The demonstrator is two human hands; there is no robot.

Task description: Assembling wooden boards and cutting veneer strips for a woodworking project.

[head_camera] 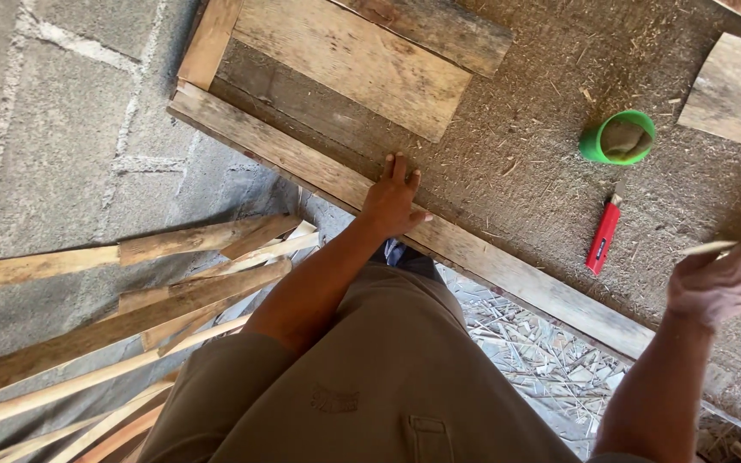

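My left hand (392,198) rests flat, fingers apart, on a long wooden board (285,157) that forms the near edge of a dusty worktable (516,163). My right hand (725,273) hovers at the right, fingers closed on a thin pale wooden sliver (707,249). A red utility knife (603,237) lies on the table between my hands, nearer the right one. Beyond it a green cup (617,138) lies on its side.
Wooden planks (362,60) lie on the table at the top, another plank (735,90) at the top right. Several long wooden slats (130,317) lean at the left against a grey block wall (53,129). Straw and shavings (525,343) cover the ground below.
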